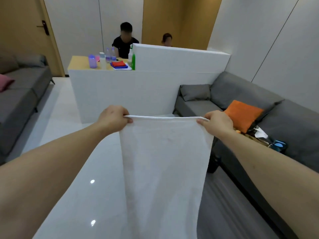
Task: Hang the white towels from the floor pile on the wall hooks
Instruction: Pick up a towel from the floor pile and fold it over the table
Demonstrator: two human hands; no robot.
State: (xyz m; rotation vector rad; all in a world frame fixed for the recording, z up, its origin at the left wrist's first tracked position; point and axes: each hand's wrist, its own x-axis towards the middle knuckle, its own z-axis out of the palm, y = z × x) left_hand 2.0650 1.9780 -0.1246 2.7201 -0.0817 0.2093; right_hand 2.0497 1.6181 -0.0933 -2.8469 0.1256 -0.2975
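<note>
White towel [165, 169]: you are holding it out in front of you by its top edge, your left hand [113, 119] pinching the left corner and your right hand [216, 122] pinching the right corner, thumbs on your side of the cloth and fingers curled behind it. The edge is stretching taut between both grips, and the rest is hanging straight down below them, out of view at the bottom. Beneath the cloth a glossy pale floor [77, 178] is reflecting ceiling lights. Beyond your grip a white partition [138, 94] is standing, with a wooden tabletop [79, 62] behind it carrying bottles and folded cloths. Right of your right hand a grey sofa [259, 104] is bearing an orange cushion [243, 115].
</note>
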